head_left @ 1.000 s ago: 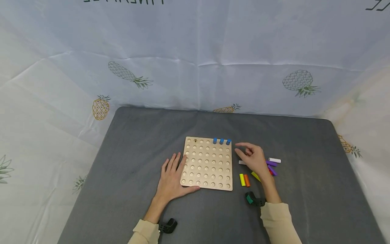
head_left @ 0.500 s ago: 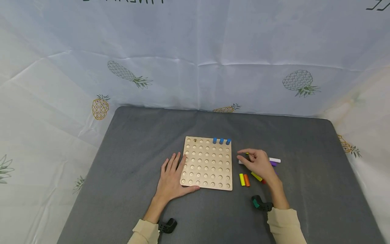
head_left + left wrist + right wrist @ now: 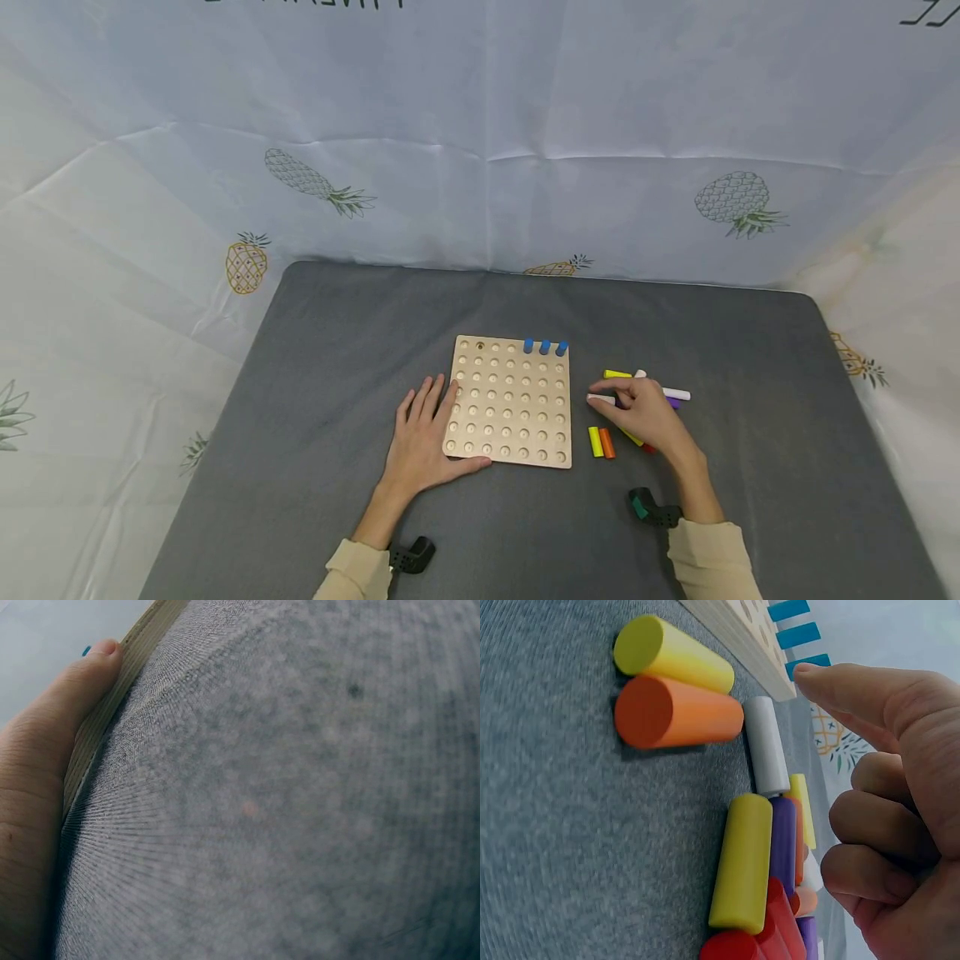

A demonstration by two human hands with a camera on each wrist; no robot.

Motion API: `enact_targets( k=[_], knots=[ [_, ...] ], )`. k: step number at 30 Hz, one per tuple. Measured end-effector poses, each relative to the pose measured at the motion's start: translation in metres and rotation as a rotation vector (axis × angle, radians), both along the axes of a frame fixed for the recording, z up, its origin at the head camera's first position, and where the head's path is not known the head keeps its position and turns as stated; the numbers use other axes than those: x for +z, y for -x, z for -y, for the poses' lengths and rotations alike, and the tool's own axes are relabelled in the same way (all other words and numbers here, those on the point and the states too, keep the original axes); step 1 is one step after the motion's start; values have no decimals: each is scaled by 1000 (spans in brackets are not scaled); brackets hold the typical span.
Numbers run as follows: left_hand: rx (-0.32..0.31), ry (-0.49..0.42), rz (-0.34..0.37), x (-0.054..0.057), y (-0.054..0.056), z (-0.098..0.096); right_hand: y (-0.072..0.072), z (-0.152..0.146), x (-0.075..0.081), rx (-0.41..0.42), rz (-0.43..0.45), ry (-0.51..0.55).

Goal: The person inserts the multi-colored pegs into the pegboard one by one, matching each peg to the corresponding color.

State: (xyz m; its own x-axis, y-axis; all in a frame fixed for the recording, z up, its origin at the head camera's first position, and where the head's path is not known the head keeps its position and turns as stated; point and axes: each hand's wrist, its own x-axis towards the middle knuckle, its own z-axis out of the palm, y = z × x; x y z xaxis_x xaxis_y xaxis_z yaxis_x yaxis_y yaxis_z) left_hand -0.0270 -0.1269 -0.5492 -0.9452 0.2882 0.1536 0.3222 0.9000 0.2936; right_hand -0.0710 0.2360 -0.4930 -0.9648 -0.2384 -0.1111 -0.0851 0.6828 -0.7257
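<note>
A square wooden pegboard (image 3: pixel 516 404) with rows of round holes lies on the table. Three blue pegs (image 3: pixel 545 347) stand in its far right holes. My left hand (image 3: pixel 422 450) rests at the board's left side, fingers spread, with the thumb along the near edge. To the board's right, my right hand (image 3: pixel 651 417) hovers over a loose heap of coloured pegs, thumb and index finger stretched out and apart, the other fingers curled. Nothing shows between them. A white peg (image 3: pixel 766 746) lies near those fingertips, beside a yellow peg (image 3: pixel 742 862) and a purple peg (image 3: pixel 782 840).
Just right of the board, a yellow peg (image 3: pixel 596 442) and an orange peg (image 3: pixel 607 443) lie side by side. Several red pegs (image 3: pixel 784 922) are in the heap. Grey cloth (image 3: pixel 360 333) covers the table; a pineapple-print curtain (image 3: pixel 600 100) hangs behind it.
My right hand has moved back from the board's far right corner, toward me and slightly right, over the peg heap. The left hand and the board stay put.
</note>
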Motion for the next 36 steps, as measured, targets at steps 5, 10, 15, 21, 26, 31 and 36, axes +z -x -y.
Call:
enact_targets(
  k=[5, 10, 15, 21, 26, 31, 36],
  knots=[
    [-1, 1, 2, 1, 0, 0, -1, -2, -3, 16, -5, 2],
    [0, 2, 0, 1, 0, 0, -1, -3, -3, 26, -2, -8],
    [0, 6, -4, 1, 0, 0, 1, -2, 0, 39, -15, -33],
    [-1, 4, -5, 2, 0, -1, 3, 0, 0, 47, -16, -94],
    [3, 3, -5, 2, 0, -1, 4, 2, 1, 50, -4, -130],
    [4, 7, 0, 2, 0, -1, 4, 2, 1, 59, 2, -150],
    [6, 16, 4, 2, 0, -1, 6, 2, 0, 73, -2, -176]
  ],
)
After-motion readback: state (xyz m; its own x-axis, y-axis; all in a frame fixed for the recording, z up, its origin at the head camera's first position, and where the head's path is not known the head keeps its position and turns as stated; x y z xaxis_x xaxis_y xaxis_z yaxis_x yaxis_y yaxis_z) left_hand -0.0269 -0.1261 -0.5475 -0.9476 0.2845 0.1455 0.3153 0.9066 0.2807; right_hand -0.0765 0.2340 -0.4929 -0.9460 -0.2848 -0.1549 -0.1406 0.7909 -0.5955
